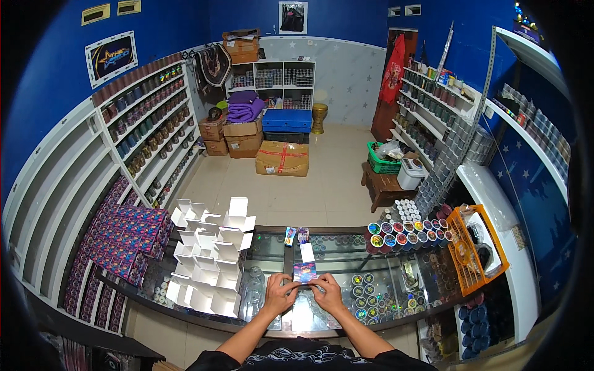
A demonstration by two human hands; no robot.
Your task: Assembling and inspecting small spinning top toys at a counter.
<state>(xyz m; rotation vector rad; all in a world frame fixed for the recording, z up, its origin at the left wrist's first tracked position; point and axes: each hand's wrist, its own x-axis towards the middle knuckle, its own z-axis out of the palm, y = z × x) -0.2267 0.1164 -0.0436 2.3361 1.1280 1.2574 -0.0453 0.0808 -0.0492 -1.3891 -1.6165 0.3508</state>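
Both my hands grip a small printed carton in purple and blue (304, 272) at the near middle of the glass counter (266, 266). My left hand (279, 293) pinches its near left corner, fingers bent. Across from it, my right hand (328, 293) closes on the near right corner. A white flap (307, 252) stands out from the carton's far side. Just beyond lie a small blue printed packet (290, 236) and a small purple printed piece (303, 235). What the carton holds, if anything, cannot be seen.
Open white boxes (207, 272) crowd the counter's left, beside stacked purple cartons (127, 235). Rows of colourful-lidded jars (408, 238) and an orange crate (473, 247) stand at right. Round tins (364, 297) show near my right hand. Beyond, a taped cardboard box (282, 159) sits on the floor.
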